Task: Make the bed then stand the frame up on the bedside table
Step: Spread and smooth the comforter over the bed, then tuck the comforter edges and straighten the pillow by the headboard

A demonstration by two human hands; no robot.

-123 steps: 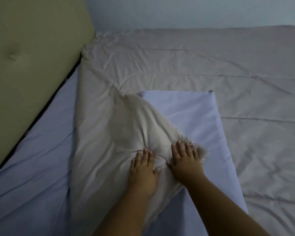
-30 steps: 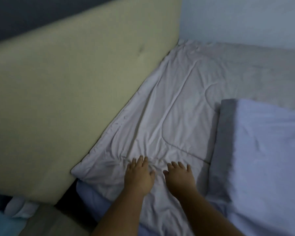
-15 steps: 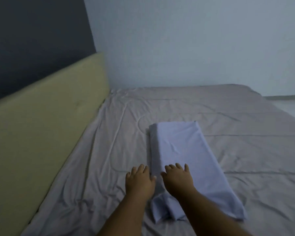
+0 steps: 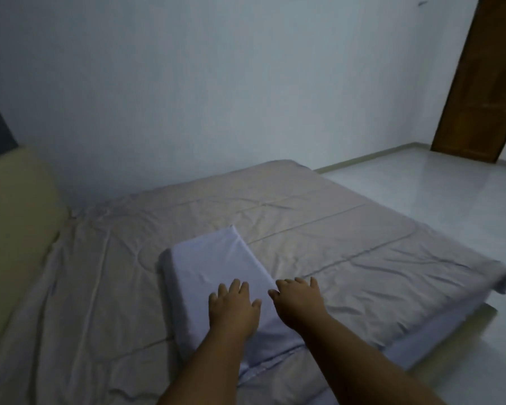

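Observation:
A grey-beige quilt (image 4: 319, 244) lies spread over the bed, wrinkled but flat. On it rests a light blue pillow (image 4: 214, 273), lying at an angle near the bed's middle. My left hand (image 4: 234, 309) hovers over the pillow's near end, fingers apart, holding nothing. My right hand (image 4: 300, 301) is just right of the pillow, above the quilt, fingers spread and empty. No picture frame or bedside table is in view.
The padded beige headboard (image 4: 15, 223) runs along the left. A pale wall (image 4: 216, 97) stands behind the bed. White tiled floor (image 4: 435, 197) lies to the right, with a brown wooden door (image 4: 482, 83) at the far right. The quilt's corner (image 4: 503, 280) hangs at the bed's right edge.
My view has swung right, away from the headboard toward the foot of the bed. Both hands moved right: the left now over the pillow, the right past its edge above the quilt.

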